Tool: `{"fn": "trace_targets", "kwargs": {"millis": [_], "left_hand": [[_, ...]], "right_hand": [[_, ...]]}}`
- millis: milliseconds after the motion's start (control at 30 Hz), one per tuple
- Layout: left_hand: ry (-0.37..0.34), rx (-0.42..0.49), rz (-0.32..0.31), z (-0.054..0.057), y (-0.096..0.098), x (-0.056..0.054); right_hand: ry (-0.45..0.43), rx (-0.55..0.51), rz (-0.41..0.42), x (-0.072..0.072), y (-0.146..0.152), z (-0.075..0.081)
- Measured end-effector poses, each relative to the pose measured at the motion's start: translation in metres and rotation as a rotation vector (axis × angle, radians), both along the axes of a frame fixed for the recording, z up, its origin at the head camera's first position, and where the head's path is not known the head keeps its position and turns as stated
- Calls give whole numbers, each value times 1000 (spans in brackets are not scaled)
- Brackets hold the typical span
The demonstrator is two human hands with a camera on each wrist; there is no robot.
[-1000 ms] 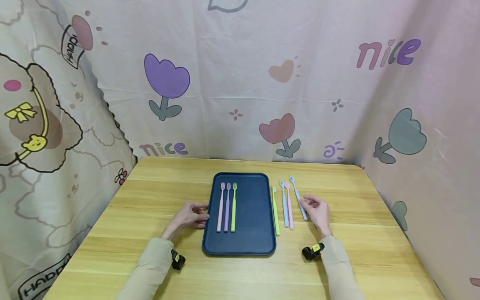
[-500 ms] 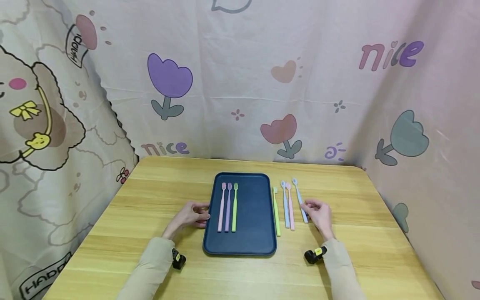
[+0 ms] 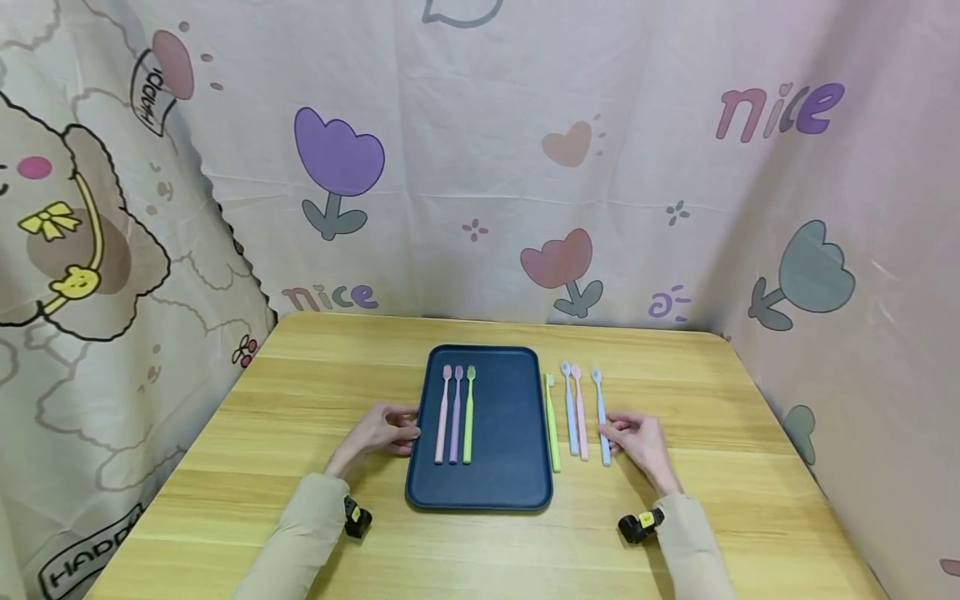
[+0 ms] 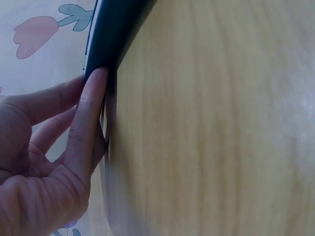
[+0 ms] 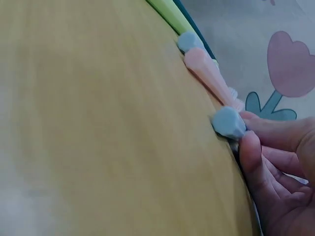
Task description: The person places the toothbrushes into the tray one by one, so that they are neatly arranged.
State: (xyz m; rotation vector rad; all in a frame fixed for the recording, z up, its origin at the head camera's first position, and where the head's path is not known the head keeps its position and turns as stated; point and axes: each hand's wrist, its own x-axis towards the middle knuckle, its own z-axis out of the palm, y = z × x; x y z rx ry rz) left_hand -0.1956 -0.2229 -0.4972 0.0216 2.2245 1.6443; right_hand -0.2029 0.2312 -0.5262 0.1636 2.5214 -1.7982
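In the head view a dark blue tray bears a pink toothbrush, a purple toothbrush and a green toothbrush, side by side. My left hand pinches the tray's left rim; its fingertips meet the edge in the left wrist view. On the right my right hand pinches the handle of a blue toothbrush between thumb and finger. The handle's rounded blue end shows at the fingertips in the right wrist view. That brush lies almost parallel to its neighbours.
Right of the tray, a lime green toothbrush, another blue toothbrush and another pink toothbrush lie on the wooden table. A patterned curtain hangs behind and at both sides.
The rightmost blue toothbrush has been drawn toward the person and turned straighter by my right hand, which moved nearer too. My left hand and the tray stay in place.
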Motion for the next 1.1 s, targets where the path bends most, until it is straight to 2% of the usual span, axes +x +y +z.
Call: {"fn": "trace_targets", "kwargs": {"millis": [167, 267, 500, 833, 1100], "left_hand": [[-3, -24, 18, 0, -2, 0], [-4, -32, 18, -1, -2, 0], [-9, -27, 28, 0, 0, -1], [-7, -6, -1, 1, 1, 1], [5, 22, -30, 0, 0, 0]], "right_hand": [[-41, 16, 6, -6, -1, 4], [-43, 58, 5, -9, -1, 5], [-22, 74, -8, -9, -1, 2], [-26, 163, -26, -6, -4, 4], [-20, 191, -39, -7, -7, 5]]}}
